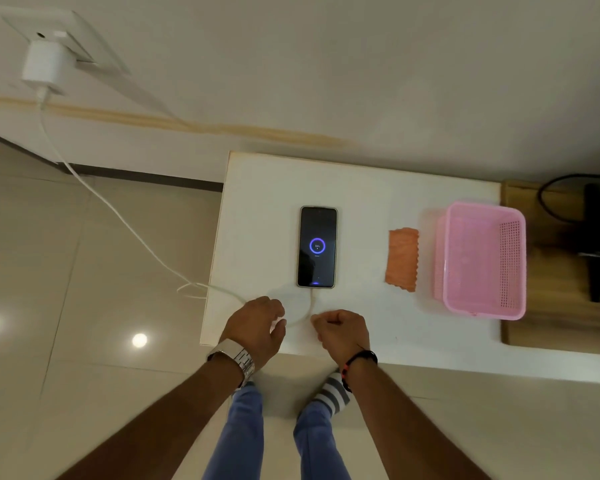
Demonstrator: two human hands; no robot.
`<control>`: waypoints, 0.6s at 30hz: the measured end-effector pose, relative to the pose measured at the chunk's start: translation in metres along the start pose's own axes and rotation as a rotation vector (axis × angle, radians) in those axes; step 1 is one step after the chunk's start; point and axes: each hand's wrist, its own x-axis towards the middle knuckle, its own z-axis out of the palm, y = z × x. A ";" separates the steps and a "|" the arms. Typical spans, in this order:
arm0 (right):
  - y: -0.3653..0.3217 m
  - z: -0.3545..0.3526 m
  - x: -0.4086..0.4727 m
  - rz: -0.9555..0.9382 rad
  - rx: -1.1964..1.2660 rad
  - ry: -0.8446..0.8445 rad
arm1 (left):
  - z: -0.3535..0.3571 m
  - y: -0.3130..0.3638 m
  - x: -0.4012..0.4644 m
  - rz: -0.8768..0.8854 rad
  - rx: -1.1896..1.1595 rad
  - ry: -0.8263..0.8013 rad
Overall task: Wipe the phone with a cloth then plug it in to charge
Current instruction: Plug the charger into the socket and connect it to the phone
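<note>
The dark slab phone (317, 247) lies face up near the middle of the white rectangular surface (361, 188), its screen lit with a blue charging ring. A thin white cable (118, 216) is plugged into its near end, loops across the surface edge and runs up to the white block charger (45, 65) seated in the wall socket plate (80, 39). The orange ribbed cloth (401, 259) lies flat to the right of the phone, apart from it, just beside the pink perforated plastic basket (484, 259). Near the front edge, the left hand (257, 323) hovers over the cable loop with fingers loosely curved, its grip seemingly holding nothing, though the blur makes contact with the cable hard to judge. The right hand (342, 330) sits beside it, fingers curled into a loose fist, grip closed on nothing visible. A metal watch (234, 358) circles the left wrist; a dark band (361, 360) circles the right.
</note>
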 end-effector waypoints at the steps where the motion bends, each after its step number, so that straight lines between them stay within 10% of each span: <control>1: 0.000 0.002 -0.001 -0.005 -0.015 -0.004 | 0.001 -0.001 -0.001 0.004 0.020 0.000; 18: -0.021 0.033 0.005 0.065 -0.160 0.087 | 0.011 -0.008 -0.001 0.078 0.539 -0.161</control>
